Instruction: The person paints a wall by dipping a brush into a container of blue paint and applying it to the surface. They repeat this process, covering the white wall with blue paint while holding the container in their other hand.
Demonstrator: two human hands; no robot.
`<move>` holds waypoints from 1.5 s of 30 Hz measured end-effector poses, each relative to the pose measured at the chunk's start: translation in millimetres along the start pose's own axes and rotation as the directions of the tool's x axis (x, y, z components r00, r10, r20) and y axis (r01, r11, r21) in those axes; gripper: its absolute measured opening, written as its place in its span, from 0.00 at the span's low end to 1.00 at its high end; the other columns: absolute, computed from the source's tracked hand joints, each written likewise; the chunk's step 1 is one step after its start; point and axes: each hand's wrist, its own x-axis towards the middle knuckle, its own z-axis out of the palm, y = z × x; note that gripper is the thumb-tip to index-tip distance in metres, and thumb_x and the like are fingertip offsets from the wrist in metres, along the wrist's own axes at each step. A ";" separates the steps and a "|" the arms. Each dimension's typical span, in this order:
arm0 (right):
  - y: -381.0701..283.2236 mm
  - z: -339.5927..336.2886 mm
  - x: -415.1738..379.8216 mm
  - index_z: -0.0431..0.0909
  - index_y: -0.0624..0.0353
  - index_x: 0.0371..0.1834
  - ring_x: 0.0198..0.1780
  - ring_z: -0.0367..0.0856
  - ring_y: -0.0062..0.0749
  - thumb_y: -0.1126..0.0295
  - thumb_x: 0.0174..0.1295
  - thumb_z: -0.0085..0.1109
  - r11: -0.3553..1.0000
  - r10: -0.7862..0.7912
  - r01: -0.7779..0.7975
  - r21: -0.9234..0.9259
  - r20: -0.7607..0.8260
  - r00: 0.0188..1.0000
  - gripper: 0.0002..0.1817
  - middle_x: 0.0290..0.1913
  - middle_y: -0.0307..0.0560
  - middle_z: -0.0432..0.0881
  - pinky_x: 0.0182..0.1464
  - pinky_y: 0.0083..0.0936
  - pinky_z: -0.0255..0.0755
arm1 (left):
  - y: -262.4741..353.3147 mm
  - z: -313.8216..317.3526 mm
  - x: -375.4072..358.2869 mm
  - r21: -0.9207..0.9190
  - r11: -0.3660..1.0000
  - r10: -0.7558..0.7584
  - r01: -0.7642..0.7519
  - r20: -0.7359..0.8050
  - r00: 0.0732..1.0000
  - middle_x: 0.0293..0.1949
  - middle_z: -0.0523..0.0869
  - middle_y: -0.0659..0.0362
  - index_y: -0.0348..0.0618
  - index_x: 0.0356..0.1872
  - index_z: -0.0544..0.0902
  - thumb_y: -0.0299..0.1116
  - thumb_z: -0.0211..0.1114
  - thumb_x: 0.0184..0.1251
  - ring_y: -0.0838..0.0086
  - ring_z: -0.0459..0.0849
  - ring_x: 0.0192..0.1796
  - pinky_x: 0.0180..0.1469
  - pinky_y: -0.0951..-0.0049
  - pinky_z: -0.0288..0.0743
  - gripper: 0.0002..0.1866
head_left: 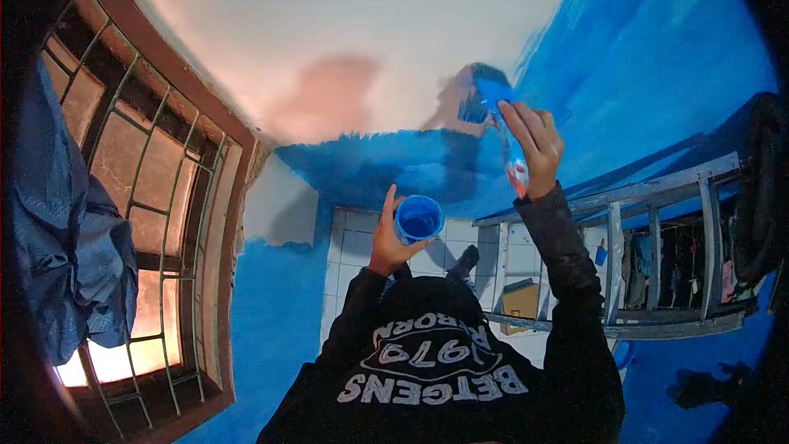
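Tilting could have spilled paint from the cup onto the floor; an overloaded brush could have dripped.
The left hand, partly open, curved its thumb and fingers around the cup, above the floor; rightward, the brush stood close to the wall, contact unclear, its handle gripped by the narrowly closed right hand.

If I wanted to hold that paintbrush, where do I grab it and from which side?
Probably hold the paintbrush by its handle, coming from the right. The handle is long and slim, pointing down, so fingers can wrap around it. The bristles are at the upper end, leaning left and covered in blue, so coming from the right should help keep fingers clean.
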 end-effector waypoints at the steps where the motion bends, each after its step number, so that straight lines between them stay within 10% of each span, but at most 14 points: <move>1: -4.4 -4.3 5.4 0.85 0.48 0.58 0.40 0.81 0.38 0.79 0.48 0.66 0.998 -0.045 0.037 -0.060 -0.138 0.989 0.29 0.50 0.40 0.84 0.33 0.31 0.79 | -2.5 0.1 -1.1 0.010 1.000 0.003 -0.003 -0.002 1.000 0.64 0.77 0.47 0.39 0.80 0.48 0.36 0.85 0.42 0.56 0.78 0.65 0.69 0.57 0.70 0.66; 5: -0.2 -8.1 1.8 0.88 0.47 0.55 0.36 0.80 0.35 0.81 0.48 0.64 0.949 -0.186 0.112 -0.295 -0.239 0.953 0.28 0.48 0.37 0.85 0.30 0.27 0.77 | 1.1 -3.5 -2.4 -0.034 0.999 -0.018 0.018 0.000 1.000 0.63 0.77 0.47 0.37 0.80 0.48 0.34 0.85 0.42 0.57 0.79 0.65 0.68 0.59 0.71 0.65; 14: 6.1 57.5 -101.4 0.82 0.52 0.62 0.37 0.80 0.30 0.78 0.54 0.63 0.952 -0.188 0.216 -0.217 0.140 0.972 0.28 0.49 0.41 0.84 0.35 0.26 0.79 | -7.4 -4.6 -5.4 -0.037 0.999 -0.021 0.021 -0.016 1.000 0.62 0.78 0.47 0.34 0.79 0.49 0.32 0.84 0.42 0.59 0.80 0.64 0.67 0.60 0.71 0.64; 31: 24.8 76.1 -129.8 0.75 0.45 0.68 0.40 0.80 0.41 0.79 0.46 0.65 0.993 0.071 -0.098 0.066 0.328 0.942 0.39 0.49 0.40 0.82 0.31 0.37 0.77 | 0.6 -4.9 -5.3 0.018 0.997 -0.081 0.081 -0.014 0.997 0.63 0.76 0.48 0.36 0.79 0.49 0.31 0.84 0.40 0.60 0.78 0.65 0.69 0.61 0.70 0.65; 42: 14.5 -10.6 -9.2 0.86 0.54 0.56 0.38 0.85 0.38 0.78 0.47 0.64 0.999 0.004 0.005 0.049 -0.175 0.985 0.27 0.43 0.43 0.87 0.33 0.33 0.79 | -16.5 -3.8 -1.7 0.015 0.997 -0.070 0.070 0.020 0.997 0.65 0.75 0.48 0.40 0.80 0.47 0.36 0.87 0.41 0.59 0.77 0.66 0.68 0.58 0.72 0.68; 45: 7.4 -20.2 -14.0 0.85 0.52 0.58 0.37 0.85 0.40 0.80 0.49 0.62 0.988 0.052 -0.045 0.149 -0.046 0.998 0.28 0.41 0.43 0.86 0.33 0.33 0.79 | -12.3 -4.0 1.1 0.029 0.997 -0.077 0.076 0.017 0.997 0.65 0.75 0.49 0.40 0.80 0.47 0.36 0.87 0.41 0.60 0.78 0.66 0.68 0.59 0.73 0.68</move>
